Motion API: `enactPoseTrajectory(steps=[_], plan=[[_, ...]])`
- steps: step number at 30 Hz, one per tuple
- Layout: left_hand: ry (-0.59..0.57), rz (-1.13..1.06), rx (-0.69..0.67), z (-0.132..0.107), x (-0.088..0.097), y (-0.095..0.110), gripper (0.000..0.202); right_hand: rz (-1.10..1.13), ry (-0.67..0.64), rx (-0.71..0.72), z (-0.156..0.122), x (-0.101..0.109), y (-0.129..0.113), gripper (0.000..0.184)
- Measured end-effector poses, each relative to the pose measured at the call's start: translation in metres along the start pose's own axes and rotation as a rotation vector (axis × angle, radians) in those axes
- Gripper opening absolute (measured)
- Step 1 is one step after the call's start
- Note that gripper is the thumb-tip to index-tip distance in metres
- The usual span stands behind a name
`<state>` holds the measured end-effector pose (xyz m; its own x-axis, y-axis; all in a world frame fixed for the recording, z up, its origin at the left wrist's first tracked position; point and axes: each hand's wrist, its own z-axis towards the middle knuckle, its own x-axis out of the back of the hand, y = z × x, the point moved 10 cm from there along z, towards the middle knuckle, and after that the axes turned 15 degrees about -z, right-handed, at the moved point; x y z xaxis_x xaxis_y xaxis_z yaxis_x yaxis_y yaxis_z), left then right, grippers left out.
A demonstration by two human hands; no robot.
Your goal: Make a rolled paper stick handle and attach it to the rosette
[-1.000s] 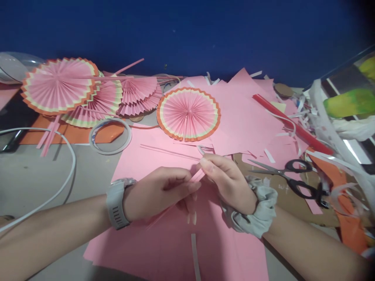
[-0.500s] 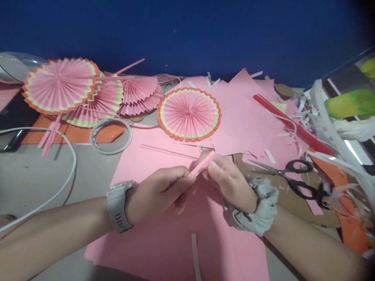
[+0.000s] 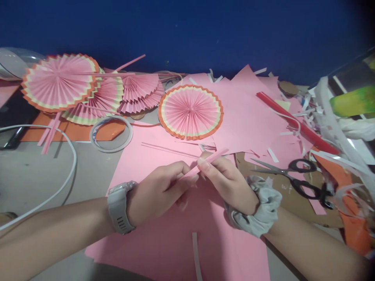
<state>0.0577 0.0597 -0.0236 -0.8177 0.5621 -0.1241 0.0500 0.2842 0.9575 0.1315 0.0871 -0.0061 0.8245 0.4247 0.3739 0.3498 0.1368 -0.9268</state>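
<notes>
A narrow folded strip of pink paper (image 3: 217, 155) slants up to the right between my two hands. My left hand (image 3: 164, 191) is closed, pinching the strip's lower part between thumb and fingers. Closed too, my right hand (image 3: 224, 179) presses its thumb on the strip higher up, and the far end sticks out past it. Under both hands lie large pink paper sheets (image 3: 140, 242), with a white strip (image 3: 197, 255) on top near the front. Just beyond the hands a round pleated paper fan (image 3: 190, 113), pink with cream and orange edging, lies flat.
More pleated fans (image 3: 60, 84) with pink sticks are piled at the back left, near a roll of tape (image 3: 95, 146) and a white cable (image 3: 73, 160). Black-handled scissors (image 3: 293, 173) lie on cardboard at right. A red bar-like piece (image 3: 295, 123) and paper scraps lie beyond.
My right thumb has slid down along the pink strip toward my left hand, so more of its upper end shows. The view has shifted slightly.
</notes>
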Motion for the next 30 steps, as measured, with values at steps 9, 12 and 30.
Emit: enactPoseTrajectory(steps=[9, 12, 30], plan=[[-0.039, -0.075, -0.009, 0.002, -0.002, 0.002, 0.029, -0.011, 0.066, -0.028, -0.001, 0.003, 0.001, 0.039], [-0.066, -0.108, 0.002, 0.003, -0.004, 0.003, 0.029, -0.071, 0.124, -0.044, -0.004, 0.008, 0.001, 0.041], [-0.164, -0.27, 0.027, 0.006, -0.011, 0.0, 0.025, 0.078, 0.148, -0.121, -0.003, 0.011, 0.015, 0.041]])
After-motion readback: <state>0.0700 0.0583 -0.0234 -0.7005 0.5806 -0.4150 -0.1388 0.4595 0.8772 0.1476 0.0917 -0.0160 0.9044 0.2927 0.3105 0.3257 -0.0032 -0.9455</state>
